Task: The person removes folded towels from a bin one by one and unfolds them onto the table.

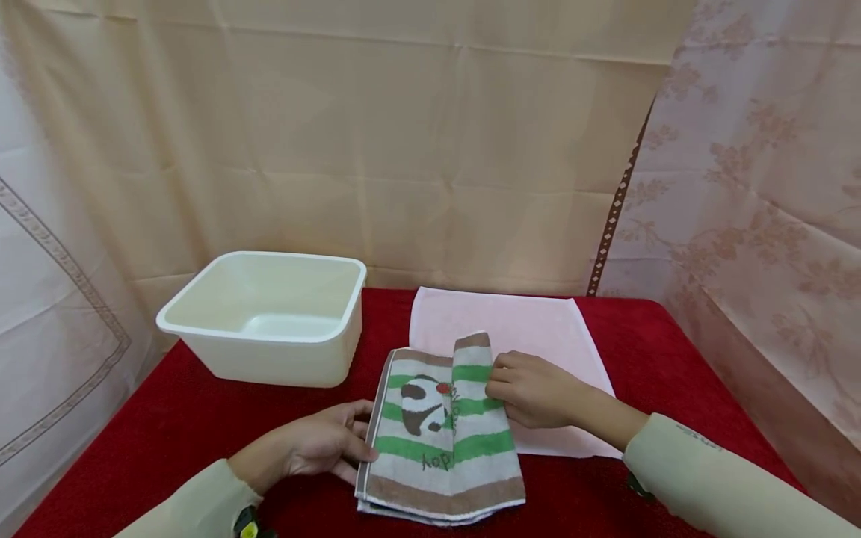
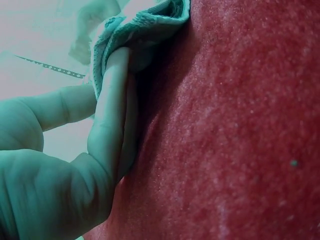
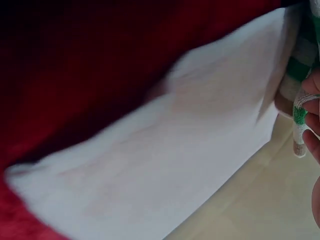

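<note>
A folded striped towel [image 1: 413, 444] in green, white and brown, with a panda picture and lettering, lies near the front of the red-covered table. My left hand [image 1: 329, 441] holds its left edge, the thumb over the top. In the left wrist view the fingers [image 2: 112, 100] reach the layered edge of the cloth. My right hand [image 1: 538, 388] pinches the towel's right edge, which is raised and partly folded over. The right wrist view shows only fingertips at the striped cloth [image 3: 300, 116]. Partly under the towel and the right hand, a pink towel [image 1: 511, 314] lies spread flat.
A cream plastic basin [image 1: 276, 362] stands at the back left of the red tablecloth [image 1: 646, 359]. Behind the table hangs a beige curtain [image 1: 403, 134], with a flowered pink cloth [image 1: 767, 164] on the right and a white one [image 1: 47, 299] on the left.
</note>
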The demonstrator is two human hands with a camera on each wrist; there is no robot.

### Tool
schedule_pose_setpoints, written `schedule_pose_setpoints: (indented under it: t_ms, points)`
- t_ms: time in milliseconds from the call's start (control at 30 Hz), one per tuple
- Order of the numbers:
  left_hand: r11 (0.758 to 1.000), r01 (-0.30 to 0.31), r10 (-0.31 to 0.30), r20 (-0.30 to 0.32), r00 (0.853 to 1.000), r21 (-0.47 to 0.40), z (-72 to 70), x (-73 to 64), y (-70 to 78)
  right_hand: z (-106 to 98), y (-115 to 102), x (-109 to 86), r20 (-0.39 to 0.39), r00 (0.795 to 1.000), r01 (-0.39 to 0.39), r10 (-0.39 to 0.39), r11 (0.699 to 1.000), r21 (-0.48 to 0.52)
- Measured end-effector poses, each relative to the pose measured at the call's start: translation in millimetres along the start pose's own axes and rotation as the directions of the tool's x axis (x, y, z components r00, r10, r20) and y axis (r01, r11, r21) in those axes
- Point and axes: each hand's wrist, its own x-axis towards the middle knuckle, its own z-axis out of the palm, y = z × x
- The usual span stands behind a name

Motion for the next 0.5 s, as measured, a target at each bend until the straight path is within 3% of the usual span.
schedule_pose_setpoints:
  t_ms: [267, 500]
  points:
    - [1.0, -0.006, 0.006, 0.012, 1.0, -0.007, -0.1, -0.5, -1.8, 2, -1, -29.6, 0.031, 0.999, -0.01, 0.01, 1.0, -0.022]
    - [1.0, -0.026, 0.026, 0.004, 1.0, 0.003, 0.4, 0.3, -3.2, 6, -8, -42.6, 0.114, 0.993, -0.026, 0.032, 0.998, -0.054]
